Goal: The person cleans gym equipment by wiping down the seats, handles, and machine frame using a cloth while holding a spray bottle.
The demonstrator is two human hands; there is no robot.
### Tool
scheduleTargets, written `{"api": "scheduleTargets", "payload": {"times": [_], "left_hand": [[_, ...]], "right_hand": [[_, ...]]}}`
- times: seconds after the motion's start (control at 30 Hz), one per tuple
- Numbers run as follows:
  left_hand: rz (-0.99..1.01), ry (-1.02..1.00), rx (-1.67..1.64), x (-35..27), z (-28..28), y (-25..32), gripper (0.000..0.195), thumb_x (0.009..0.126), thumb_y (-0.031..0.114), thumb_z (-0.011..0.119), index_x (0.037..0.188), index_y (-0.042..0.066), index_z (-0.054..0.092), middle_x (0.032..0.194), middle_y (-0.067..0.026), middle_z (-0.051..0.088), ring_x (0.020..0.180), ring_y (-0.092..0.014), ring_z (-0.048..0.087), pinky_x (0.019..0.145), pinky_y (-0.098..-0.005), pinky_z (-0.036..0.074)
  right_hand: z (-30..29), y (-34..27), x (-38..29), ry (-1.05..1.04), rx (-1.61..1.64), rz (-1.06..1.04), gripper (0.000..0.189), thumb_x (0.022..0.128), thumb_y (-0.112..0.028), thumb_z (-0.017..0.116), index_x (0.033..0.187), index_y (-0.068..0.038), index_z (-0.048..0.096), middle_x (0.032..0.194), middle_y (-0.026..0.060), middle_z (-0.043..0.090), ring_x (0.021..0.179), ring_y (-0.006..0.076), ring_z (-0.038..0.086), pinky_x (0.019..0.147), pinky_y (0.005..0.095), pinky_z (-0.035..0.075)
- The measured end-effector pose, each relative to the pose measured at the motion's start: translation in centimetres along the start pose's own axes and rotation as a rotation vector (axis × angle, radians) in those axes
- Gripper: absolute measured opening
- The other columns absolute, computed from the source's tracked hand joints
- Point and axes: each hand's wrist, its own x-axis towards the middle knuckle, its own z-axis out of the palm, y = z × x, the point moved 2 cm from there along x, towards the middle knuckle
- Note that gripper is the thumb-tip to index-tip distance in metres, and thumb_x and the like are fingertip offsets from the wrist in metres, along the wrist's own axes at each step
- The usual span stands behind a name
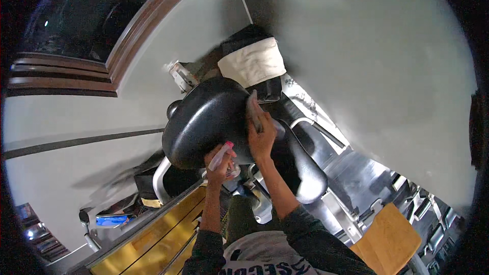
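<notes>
A large black padded cushion, its surface shiny, fills the middle of the view. Against its right edge lies my right hand, with a greyish cloth held flat under the fingers. My left hand grips a clear spray bottle with a pink nozzle, close in front of the cushion's lower edge. To the right of my right hand, a second black padded part reflects bright light. Behind the large cushion, a cream cloth is wrapped around a black pad.
A curved pale metal tube stands at the left, near a brown-yellow panel. A tan board is at the lower right, among metal frames. Grey wall rises behind, with a brown-framed window at upper left.
</notes>
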Motion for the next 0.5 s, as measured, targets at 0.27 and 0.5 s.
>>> {"api": "scheduleTargets", "payload": {"times": [0.27,0.5], "left_hand": [[0.038,-0.095,-0.055,-2.0,-0.7,1.6,0.019,0.091,0.02,0.06,0.086,0.001,0.062,0.076,-0.0053,0.063,0.05,-0.009,0.054,0.047,-0.0247,0.042],[-0.011,0.025,-0.17,-4.8,-2.4,-0.6,0.021,0.091,0.019,0.061,0.087,-0.001,0.063,0.068,-0.0032,0.059,0.05,-0.009,0.054,0.046,-0.0254,0.042]], "right_hand": [[-1.4,5.2,-4.7,0.007,-0.141,-0.025,0.055,0.078,0.001,0.063,0.13,-0.016,0.057,0.096,0.0126,0.061,0.08,0.0264,0.06,0.075,0.0322,0.048],[1.9,-2.0,-1.8,0.259,0.055,-0.193,0.039,0.082,0.001,0.065,0.121,-0.007,0.063,0.084,0.0095,0.059,0.072,0.0152,0.056,0.07,0.0251,0.045]]}}
